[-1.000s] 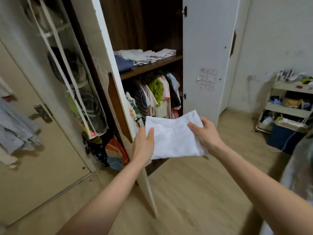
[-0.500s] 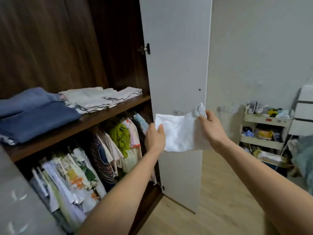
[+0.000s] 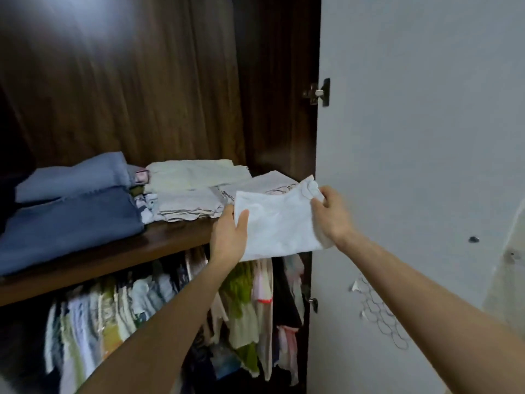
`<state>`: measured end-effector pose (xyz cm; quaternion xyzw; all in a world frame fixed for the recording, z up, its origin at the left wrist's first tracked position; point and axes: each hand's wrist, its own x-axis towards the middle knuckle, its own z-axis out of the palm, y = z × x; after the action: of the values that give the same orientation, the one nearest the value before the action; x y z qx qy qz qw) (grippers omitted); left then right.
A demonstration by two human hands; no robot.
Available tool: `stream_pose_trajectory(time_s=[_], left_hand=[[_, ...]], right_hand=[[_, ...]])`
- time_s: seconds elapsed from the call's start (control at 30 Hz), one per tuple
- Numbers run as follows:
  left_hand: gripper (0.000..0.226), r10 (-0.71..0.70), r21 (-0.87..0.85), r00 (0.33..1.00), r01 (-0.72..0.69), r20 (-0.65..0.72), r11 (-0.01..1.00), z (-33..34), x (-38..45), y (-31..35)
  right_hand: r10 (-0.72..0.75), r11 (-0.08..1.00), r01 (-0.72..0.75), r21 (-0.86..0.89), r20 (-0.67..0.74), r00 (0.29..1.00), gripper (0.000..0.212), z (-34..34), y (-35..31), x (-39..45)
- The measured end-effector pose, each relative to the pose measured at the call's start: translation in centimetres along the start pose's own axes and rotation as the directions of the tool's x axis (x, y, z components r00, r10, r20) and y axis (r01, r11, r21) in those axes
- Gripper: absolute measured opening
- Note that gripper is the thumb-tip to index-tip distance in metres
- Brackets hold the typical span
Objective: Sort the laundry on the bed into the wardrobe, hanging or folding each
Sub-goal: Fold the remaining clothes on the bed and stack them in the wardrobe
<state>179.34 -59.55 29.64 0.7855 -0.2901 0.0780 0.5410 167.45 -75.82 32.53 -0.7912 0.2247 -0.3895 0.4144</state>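
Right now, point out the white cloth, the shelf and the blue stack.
white cloth (image 3: 279,223), head view, middle of its folded face.
shelf (image 3: 170,243), head view, bare front edge.
blue stack (image 3: 71,220), head view, top of the lower dark piece.

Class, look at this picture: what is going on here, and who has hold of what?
A person stands at an open wardrobe, holding a folded white garment with both hands: the left hand grips its left edge, the right hand its upper right corner. The garment is at the front of the wooden shelf, in front of folded white stacks and blue stacks. Hanging clothes fill the space below.
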Motion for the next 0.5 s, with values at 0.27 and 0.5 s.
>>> stream_pose_trajectory(time_s=[0.27,0.5], left_hand=[[0.028,0.0,0.104,0.981,0.021,-0.196,0.994,-0.8,11.6,-3.8],[0.032,-0.083,0.107,0.975,0.107,-0.208,0.988,2.9,23.7,-4.6]], right_hand=[[-0.199,0.974,0.216,-0.063,0.204,0.959,0.022,8.6,0.4,14.0],[-0.228,0.96,0.244,-0.139,0.121,0.966,0.024,11.3,0.7,25.3]])
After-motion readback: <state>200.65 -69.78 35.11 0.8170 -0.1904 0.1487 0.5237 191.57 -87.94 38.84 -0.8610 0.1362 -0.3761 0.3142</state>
